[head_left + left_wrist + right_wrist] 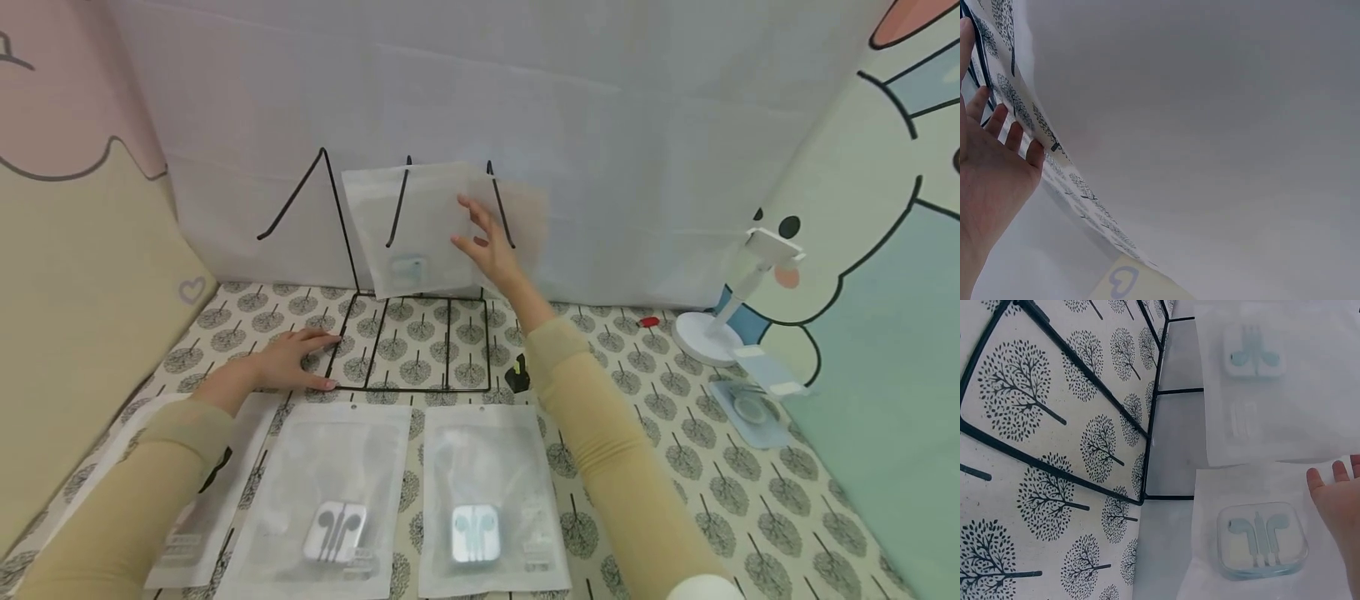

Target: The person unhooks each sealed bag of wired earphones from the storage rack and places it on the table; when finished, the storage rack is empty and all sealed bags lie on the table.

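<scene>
A black wire display rack (414, 389) stands against the back wall with three hooks. My left hand (296, 360) rests at the left side of its base, fingertips and thumb at the wire. On the middle hook hangs a white translucent bag (375, 204) with a boxed pair of earphones in it. A second bag (528, 221) hangs at the right hook, overlapping the first. My right hand (491, 250) is at this bag, fingers spread and loosely extended. The right wrist view shows its earphone case (1262, 540) through the plastic, with my fingertips (1315, 478) near the bag's edge.
Two bags with earphones (335, 533) (475, 535) lie flat in front of the rack. Another bag (191, 542) lies partly under my left forearm. At the right stand a white phone stand (708, 333) and a small pack (750, 412). A red object (648, 322) lies near the wall.
</scene>
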### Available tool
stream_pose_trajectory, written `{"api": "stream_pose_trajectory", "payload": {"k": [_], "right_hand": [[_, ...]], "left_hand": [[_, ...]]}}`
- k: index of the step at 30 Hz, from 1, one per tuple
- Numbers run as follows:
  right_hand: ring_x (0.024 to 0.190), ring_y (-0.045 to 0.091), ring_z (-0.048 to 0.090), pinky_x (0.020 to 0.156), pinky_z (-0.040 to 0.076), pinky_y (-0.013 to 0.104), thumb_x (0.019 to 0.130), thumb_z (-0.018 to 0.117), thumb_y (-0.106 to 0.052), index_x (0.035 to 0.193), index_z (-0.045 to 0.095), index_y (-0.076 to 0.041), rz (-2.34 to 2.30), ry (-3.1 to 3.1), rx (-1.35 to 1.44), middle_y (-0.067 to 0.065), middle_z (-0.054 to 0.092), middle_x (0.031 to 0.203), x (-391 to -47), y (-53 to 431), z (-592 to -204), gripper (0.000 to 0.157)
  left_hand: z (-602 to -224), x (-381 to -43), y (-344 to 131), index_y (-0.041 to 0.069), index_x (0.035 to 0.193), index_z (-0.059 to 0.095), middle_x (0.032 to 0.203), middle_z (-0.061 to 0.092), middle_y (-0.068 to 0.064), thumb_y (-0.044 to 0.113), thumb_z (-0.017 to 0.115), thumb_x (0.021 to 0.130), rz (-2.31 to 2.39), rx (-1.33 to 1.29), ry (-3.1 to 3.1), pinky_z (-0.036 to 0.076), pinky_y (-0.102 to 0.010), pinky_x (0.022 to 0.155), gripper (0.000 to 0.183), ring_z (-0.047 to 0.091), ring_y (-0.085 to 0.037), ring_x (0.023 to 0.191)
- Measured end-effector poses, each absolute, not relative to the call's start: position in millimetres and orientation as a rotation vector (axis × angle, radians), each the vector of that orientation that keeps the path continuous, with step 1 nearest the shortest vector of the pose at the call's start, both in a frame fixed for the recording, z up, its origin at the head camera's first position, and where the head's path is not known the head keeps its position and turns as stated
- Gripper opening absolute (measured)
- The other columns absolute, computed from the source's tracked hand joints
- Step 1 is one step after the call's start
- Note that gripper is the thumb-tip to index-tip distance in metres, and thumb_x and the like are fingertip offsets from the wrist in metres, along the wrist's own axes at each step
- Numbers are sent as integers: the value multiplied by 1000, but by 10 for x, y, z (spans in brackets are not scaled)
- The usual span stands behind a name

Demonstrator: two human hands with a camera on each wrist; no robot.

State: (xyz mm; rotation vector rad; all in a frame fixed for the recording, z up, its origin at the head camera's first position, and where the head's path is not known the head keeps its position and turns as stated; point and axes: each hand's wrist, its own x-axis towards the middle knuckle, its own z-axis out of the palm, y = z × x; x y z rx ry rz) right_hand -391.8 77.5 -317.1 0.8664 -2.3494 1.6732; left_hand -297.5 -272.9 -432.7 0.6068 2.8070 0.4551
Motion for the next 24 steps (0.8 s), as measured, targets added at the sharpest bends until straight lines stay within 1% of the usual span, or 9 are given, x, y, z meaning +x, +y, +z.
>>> {"api": "stream_pose_trajectory", "payload": {"k": [3, 5, 8, 12, 16, 20, 22, 23, 24], "right_hand": [[139, 27, 25, 113, 28, 45, 94, 56, -4, 140, 41, -2, 1710, -2353, 899, 14, 30, 148, -3805, 794, -3076, 49], [138, 24, 27, 113, 30, 41, 94, 57, -7, 137, 46, -3, 1702, -2370, 911, 14, 32, 145, -3824, 798, -3106, 45], [136, 27, 30, 112, 32, 42, 93, 58, -8, 135, 51, -4, 1676, -2382, 940, 15, 35, 143, -3805, 784, -3131, 42], [131, 33, 37, 110, 34, 45, 92, 58, -4, 132, 52, 0, 1663, -2397, 982, 20, 39, 138, -3715, 769, -3124, 41], [130, 32, 40, 109, 37, 38, 93, 57, -4, 134, 49, 1, 1671, -2444, 1062, 22, 43, 136, -3689, 774, -3178, 42], [133, 21, 40, 109, 36, 34, 95, 53, -5, 138, 45, -1, 1566, -2536, 1140, 16, 43, 144, -3650, 777, -3224, 44], [108, 15, 56, 96, 46, 29, 95, 53, -3, 139, 43, -2, 1495, -2560, 1149, 14, 42, 145, -3621, 778, -3237, 46], [92, 10, 57, 85, 48, 25, 95, 53, -4, 140, 43, -3, 1449, -2568, 1145, 14, 43, 145, -3610, 781, -3245, 47], [76, 5, 52, 74, 46, 22, 94, 53, -4, 140, 42, -3, 1421, -2567, 1138, 14, 44, 144, -3603, 782, -3254, 47]], "left_hand": [[-4289, -2962, -2711, 9, 147, 31, 150, 21, -24, 61, 65, 78, 463, 603, 2803, 20, -77, 97, 93, 18, -57, 131], [-4271, -2958, -2711, 9, 147, 31, 151, 21, -24, 61, 65, 77, 465, 596, 2801, 19, -77, 98, 94, 17, -57, 132], [-4256, -2953, -2712, 10, 147, 31, 151, 21, -24, 61, 66, 77, 470, 589, 2799, 19, -77, 98, 94, 17, -57, 131], [-4264, -2958, -2722, 10, 147, 31, 150, 21, -24, 62, 66, 77, 473, 589, 2800, 19, -77, 98, 94, 17, -57, 131], [-4271, -2956, -2732, 9, 147, 31, 150, 22, -24, 59, 67, 77, 476, 587, 2807, 19, -77, 97, 93, 18, -57, 131], [-4262, -2947, -2735, 9, 147, 31, 151, 21, -24, 56, 69, 77, 491, 575, 2805, 18, -78, 97, 92, 16, -57, 132], [-4255, -2945, -2734, 9, 147, 31, 151, 20, -24, 57, 68, 77, 487, 573, 2802, 17, -78, 97, 92, 15, -57, 132], [-4252, -2945, -2735, 9, 147, 31, 151, 20, -25, 57, 68, 77, 486, 578, 2802, 17, -78, 97, 92, 15, -58, 132], [-4247, -2944, -2734, 9, 147, 31, 151, 20, -24, 58, 67, 78, 479, 578, 2801, 17, -78, 97, 93, 15, -58, 132]]}}
